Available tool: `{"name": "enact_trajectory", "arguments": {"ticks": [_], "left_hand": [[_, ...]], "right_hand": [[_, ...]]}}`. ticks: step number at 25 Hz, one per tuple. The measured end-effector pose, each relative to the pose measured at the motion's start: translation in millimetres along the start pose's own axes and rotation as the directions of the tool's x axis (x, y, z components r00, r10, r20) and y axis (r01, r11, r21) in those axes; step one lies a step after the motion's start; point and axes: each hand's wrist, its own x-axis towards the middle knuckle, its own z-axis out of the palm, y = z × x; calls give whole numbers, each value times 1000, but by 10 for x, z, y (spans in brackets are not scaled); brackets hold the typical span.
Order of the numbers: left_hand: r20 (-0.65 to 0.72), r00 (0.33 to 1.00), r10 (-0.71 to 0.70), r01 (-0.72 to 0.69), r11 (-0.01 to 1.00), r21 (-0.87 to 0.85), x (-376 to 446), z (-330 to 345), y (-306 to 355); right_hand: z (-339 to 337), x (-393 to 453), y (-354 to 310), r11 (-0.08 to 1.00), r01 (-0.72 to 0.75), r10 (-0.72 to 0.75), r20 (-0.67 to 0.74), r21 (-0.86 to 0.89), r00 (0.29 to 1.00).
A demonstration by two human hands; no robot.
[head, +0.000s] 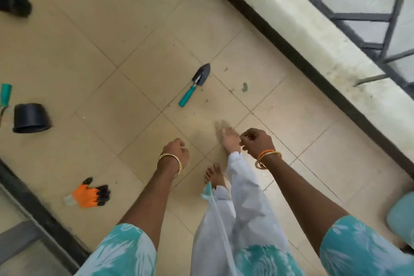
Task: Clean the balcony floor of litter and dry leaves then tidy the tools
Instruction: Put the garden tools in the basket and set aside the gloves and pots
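Both arms reach forward and down from short teal sleeves, elbows nearly straight, bangles at each wrist.

Left hand (177,149): at 6 o'clock, left of centre, back of hand up, fingers curled under into a loose fist. Grip together; nothing seen in it.

Right hand (257,142): at 6 o'clock, right of centre, knuckles up, fingers curled with thumb meeting forefinger. Grip together; whether it pinches something small, I cannot tell.

Below and between the hands, two bare feet stand on the floor (134,56), one (229,141) blurred just beside the right hand, the other (214,176) nearer. Pale trousers cover the legs.

Glove (88,194): orange with black fingertips, lying flat on the tiles at 8 o'clock, well apart from the left hand.

Pot (31,117): black, on its side at 9 o'clock, mouth facing down-frame.

Teal handle (5,94): at the left edge, just above the pot; the rest of this tool is cut off.

Trowel (195,84): at centre, lying flat, teal handle toward the person, dark blade pointing to 1 o'clock. Small dark specks and a greenish stain (245,87) mark the tiles near it.

Dark object (15,3): at 10 o'clock, blurred, kind cannot be told.

Ledge (313,36): concrete, running diagonally from 12 to 4 o'clock, with a dark railing (392,18) beyond.
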Motion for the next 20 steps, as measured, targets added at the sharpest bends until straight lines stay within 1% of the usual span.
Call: {"name": "enact_trajectory", "arguments": {"ticks": [4,7,10,12,14,17,19,20], "left_hand": [[-26,1000,-11,8,995,-102,682,64,-159],[-69,997,-15,3,985,-174,1304,248,-159],[-96,995,-40,18,976,-216,1910,427,-122],[-156,985,-72,24,956,-294,2311,535,-132],[-233,969,-78,-5,941,-338,2606,649,-151],[-316,946,-65,-38,950,-309,2924,797,-157],[-319,947,-41,-45,965,-258,3079,855,-162],[-299,954,-26,-45,972,-230,3131,871,-165]], "right_hand": [[454,860,-408,993,8,1,83,-116,997],[875,1627,-582,976,55,-26,136,-211,990],[1297,2260,-700,974,64,-14,223,-218,975],[1572,2629,-717,982,63,-21,233,-176,972],[1783,2885,-687,995,47,-28,202,-91,979],[2007,3099,-621,998,-15,5,185,53,983],[2109,3179,-585,991,-50,29,170,124,985],[2146,3206,-584,985,-65,39,160,159,986]]}}
